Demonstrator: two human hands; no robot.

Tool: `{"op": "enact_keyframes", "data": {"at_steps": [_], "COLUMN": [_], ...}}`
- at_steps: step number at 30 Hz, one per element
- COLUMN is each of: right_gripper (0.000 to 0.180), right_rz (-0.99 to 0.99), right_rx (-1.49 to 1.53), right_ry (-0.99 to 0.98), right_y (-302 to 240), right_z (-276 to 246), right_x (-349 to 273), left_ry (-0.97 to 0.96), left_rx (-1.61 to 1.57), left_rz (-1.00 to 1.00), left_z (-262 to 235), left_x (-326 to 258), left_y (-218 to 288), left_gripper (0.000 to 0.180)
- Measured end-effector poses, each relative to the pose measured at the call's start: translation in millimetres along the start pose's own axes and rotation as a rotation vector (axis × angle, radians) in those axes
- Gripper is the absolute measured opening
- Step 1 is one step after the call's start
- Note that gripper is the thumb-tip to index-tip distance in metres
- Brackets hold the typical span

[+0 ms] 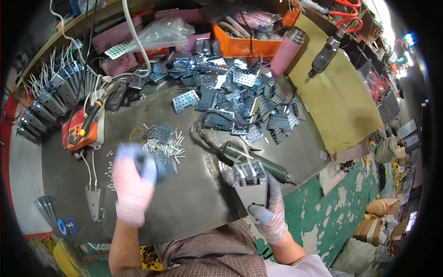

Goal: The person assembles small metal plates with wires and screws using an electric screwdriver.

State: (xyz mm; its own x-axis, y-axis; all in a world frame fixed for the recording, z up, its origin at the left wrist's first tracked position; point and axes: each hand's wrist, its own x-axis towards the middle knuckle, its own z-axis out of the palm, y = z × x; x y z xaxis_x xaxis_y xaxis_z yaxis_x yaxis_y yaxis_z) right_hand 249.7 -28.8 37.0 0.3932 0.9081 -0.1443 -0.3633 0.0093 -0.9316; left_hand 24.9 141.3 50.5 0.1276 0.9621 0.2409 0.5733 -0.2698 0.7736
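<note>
My right hand (270,212), in a striped knit glove, grips a grey tapered metal housing (253,195) near the table's front edge. At the housing's upper end sits a dark slotted block (249,171). My left hand (131,182), gloved too, is smeared by motion over the table, so its fingers and anything in them are unclear. Just beyond it lies a heap of small silver pins (166,147), with a perforated metal plate (159,132) behind. A green power screwdriver (256,161) lies beside the housing, its cord running back to the left.
Perforated metal plates (230,94) pile up at the back. An orange bin (249,46) and a pink flask (287,51) stand behind them. Left are an orange device (82,131), a wired grey housing (94,203) and a blue spool (67,226). A dark tool (325,55) hangs at the right.
</note>
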Motion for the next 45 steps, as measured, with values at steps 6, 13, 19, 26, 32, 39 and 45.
{"op": "enact_keyframes", "data": {"at_steps": [6,13,19,26,32,39,45], "right_gripper": [0.088,0.083,0.074,0.073,0.07,0.066,0.066], "right_rz": [0.258,0.355,0.258,0.178,0.203,-0.022,-0.119], "right_rx": [-0.241,-0.112,-0.273,-0.306,-0.114,-0.478,-0.532], "right_ry": [-0.266,-0.393,-0.487,-0.53,-0.509,-0.611,-0.447], "right_y": [23,29,37,44,48,41,53], "right_z": [24,57,63,63,61,64,74], "right_x": [8,2,-2,-2,-4,-14,-29], "left_ry": [-0.275,0.001,0.227,0.344,0.316,0.136,0.274], "left_rx": [0.268,-0.45,-0.137,0.005,-0.104,-0.517,-0.732], "left_rz": [0.055,-0.332,0.117,0.333,0.234,-0.213,-0.205], "left_z": [-24,1,9,12,17,27,36], "left_x": [-103,-104,-109,-109,-107,-114,-142], "left_y": [-45,-16,-28,-35,-37,-38,-3], "left_gripper": [0.015,0.013,0.017,0.018,0.018,0.018,0.035]}}
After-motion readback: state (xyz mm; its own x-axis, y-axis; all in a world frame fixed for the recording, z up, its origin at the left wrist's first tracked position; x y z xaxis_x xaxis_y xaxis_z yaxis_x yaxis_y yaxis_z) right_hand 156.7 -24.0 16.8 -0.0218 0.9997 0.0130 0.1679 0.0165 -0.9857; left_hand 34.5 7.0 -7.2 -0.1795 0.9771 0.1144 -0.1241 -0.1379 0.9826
